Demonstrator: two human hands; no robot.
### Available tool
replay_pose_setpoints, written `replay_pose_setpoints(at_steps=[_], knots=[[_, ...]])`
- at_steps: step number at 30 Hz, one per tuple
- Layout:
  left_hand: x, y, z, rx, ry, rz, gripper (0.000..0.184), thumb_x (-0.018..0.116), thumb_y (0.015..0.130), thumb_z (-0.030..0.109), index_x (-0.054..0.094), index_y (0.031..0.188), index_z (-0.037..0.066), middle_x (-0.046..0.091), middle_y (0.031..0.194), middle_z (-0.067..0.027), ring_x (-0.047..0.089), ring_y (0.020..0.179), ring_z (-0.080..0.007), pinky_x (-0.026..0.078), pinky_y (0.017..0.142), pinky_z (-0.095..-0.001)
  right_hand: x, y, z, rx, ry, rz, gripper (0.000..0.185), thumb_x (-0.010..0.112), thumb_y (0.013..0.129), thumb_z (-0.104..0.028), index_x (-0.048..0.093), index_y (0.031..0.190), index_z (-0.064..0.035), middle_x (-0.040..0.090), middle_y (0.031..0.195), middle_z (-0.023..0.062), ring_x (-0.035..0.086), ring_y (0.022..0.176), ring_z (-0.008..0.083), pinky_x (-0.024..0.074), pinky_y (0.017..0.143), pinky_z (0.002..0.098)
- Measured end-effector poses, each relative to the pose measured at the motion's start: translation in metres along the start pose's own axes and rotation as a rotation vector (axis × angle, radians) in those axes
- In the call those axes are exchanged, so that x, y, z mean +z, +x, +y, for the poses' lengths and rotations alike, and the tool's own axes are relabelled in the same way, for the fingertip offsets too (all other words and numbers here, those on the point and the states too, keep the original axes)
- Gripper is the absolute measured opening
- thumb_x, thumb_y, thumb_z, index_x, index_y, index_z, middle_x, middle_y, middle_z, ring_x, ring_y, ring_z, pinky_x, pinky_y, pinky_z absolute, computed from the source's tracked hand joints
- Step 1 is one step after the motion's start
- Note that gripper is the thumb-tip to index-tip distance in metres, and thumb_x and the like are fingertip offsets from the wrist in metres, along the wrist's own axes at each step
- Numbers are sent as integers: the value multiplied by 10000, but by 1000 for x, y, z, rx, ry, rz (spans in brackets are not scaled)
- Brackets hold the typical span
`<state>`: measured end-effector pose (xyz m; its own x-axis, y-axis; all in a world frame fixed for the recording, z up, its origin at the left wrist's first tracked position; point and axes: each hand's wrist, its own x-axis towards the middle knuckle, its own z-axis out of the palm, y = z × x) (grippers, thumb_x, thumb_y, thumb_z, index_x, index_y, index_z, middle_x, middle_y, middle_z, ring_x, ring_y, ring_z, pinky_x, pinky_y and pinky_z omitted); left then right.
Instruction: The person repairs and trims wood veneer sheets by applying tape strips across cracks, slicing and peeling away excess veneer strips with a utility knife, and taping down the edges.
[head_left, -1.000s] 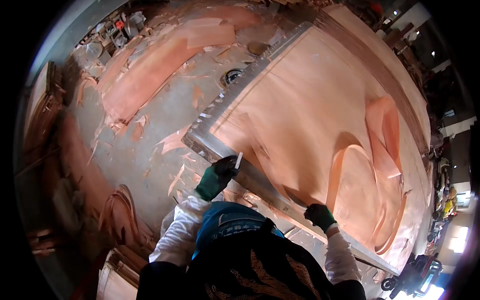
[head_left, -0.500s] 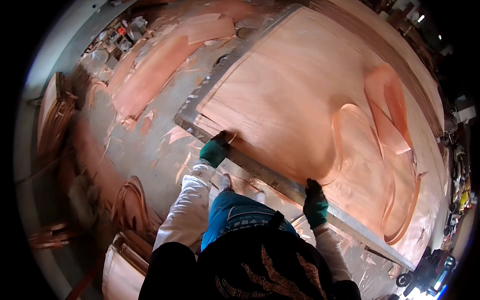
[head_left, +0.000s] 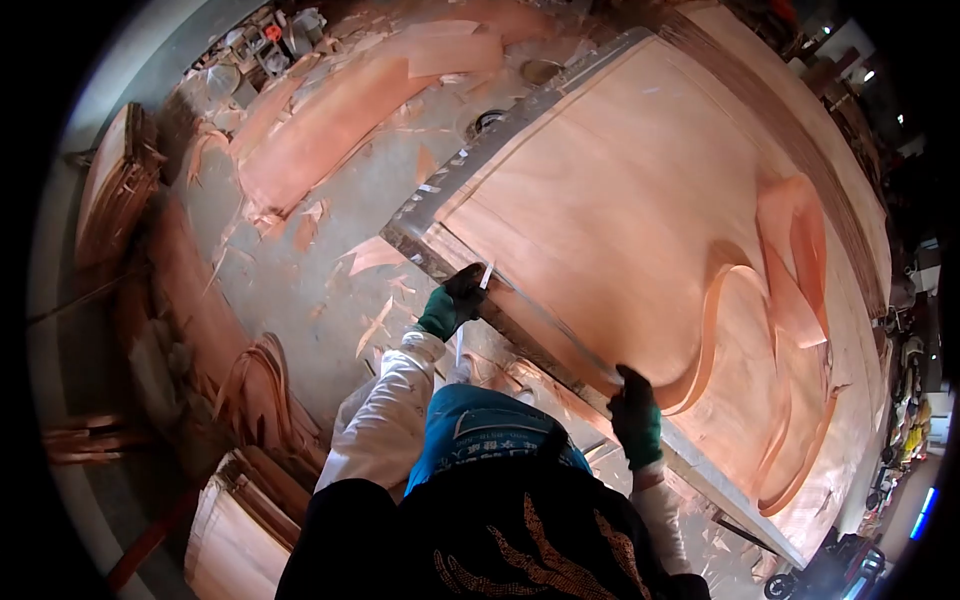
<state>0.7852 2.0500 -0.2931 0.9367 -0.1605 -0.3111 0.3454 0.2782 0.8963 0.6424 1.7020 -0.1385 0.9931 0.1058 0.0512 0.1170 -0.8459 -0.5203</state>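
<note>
A large sheet of thin wood veneer (head_left: 600, 190) lies on a grey-edged table (head_left: 430, 205). At its near left corner, my left hand (head_left: 455, 303), in a green glove with dark fingers, is closed on a narrow pale strip (head_left: 487, 274) whose kind I cannot make out. My right hand (head_left: 637, 415), gloved alike, is closed at the table's near edge on the end of a long veneer strip (head_left: 708, 335). That strip curls up and loops over the sheet to the right. Between my hands a thin grey line runs along the sheet's edge.
Wide veneer pieces (head_left: 340, 130) and torn scraps lie on the floor at the left. Veneer stacks (head_left: 240, 525) stand at the lower left, beside bent strips (head_left: 262, 385). A dark wheeled machine (head_left: 835, 570) is at the lower right.
The view has shifted, so the table sits further right and lower. The pale strip in my left hand now points more upright. A grey line shows between my hands along the sheet's edge.
</note>
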Motion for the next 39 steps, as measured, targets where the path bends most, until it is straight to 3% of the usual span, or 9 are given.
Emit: replay_pose_setpoints(at_steps=[4, 8, 9, 16, 19, 22, 26, 27, 39], knots=[[14, -3, 21, -36, 12, 131, 351, 630, 890, 105, 586, 1238, 105, 624, 815, 4, 551, 542, -100, 524, 481, -269, 31, 94, -61, -52, 278, 31, 412, 621, 807, -63, 595, 1218, -76, 613, 1101, 152, 638, 942, 259, 533, 801, 357], [4, -7, 31, -98, -260, 105, 243, 612, 889, 107, 625, 1130, 82, 675, 943, -42, 616, 569, -147, 560, 502, -296, 118, 186, -91, -73, 282, -75, 436, 686, 780, -129, 602, 1205, -85, 610, 1108, 178, 641, 932, 297, 532, 802, 369], [0, -12, 35, -117, -299, 64, 262, 529, 892, 59, 597, 1138, 3, 643, 1090, -95, 638, 726, -182, 565, 668, -346, 132, 204, -100, -78, 227, -105, 434, 691, 775, -129, 605, 1197, -80, 612, 1102, 181, 639, 934, 305, 530, 809, 376], [-33, -14, 24, -101, -544, 11, 198, 518, 853, -11, 609, 1029, -10, 624, 1154, -167, 654, 903, -268, 575, 807, -414, 201, 245, -117, -3, 144, -148, 322, 705, 751, -140, 622, 1060, -108, 618, 1064, 158, 622, 936, 366, 519, 763, 438], [-62, -44, 40, -79, -594, -36, 170, 581, 865, 35, 589, 1031, 0, 584, 1221, -180, 636, 977, -292, 538, 897, -432, 200, 240, -130, 9, 157, -134, 433, 704, 739, -34, 602, 1159, -45, 622, 1079, 175, 640, 995, 311, 523, 817, 389], [-87, -45, 31, 39, -406, -10, 174, 561, 874, -20, 556, 1044, -58, 606, 1137, -171, 631, 992, -290, 544, 896, -411, 197, 238, -137, 53, 169, -130, 429, 700, 742, -27, 595, 1158, -34, 622, 1076, 168, 641, 996, 311, 523, 821, 394], [-111, 0, 4, 91, -431, -133, 400, 508, 891, -77, 474, 1289, -56, 605, 1105, -125, 619, 969, -208, 531, 856, -343, 201, 239, -133, 72, 204, -127, 420, 704, 740, -36, 596, 1145, -38, 619, 1068, 167, 638, 991, 313, 521, 807, 398], [-78, -15, 68, 52, -344, -114, 520, 500, 886, -88, 412, 1391, -1, 603, 1050, -93, 601, 859, -168, 503, 752, -275, 200, 239, -133, 66, 184, -134, 418, 704, 739, -37, 597, 1143, -41, 617, 1069, 169, 637, 986, 315, 520, 801, 400], [-77, 26, 33, -138, -615, -37, 498, 503, 929, 39, 414, 1414, 109, 599, 933, -48, 549, 707, -136, 460, 616, -257, 195, 245, -137, -68, 92, -106, 285, 714, 747, -171, 617, 1000, -81, 607, 1020, 150, 621, 898, 358, 518, 739, 435]])
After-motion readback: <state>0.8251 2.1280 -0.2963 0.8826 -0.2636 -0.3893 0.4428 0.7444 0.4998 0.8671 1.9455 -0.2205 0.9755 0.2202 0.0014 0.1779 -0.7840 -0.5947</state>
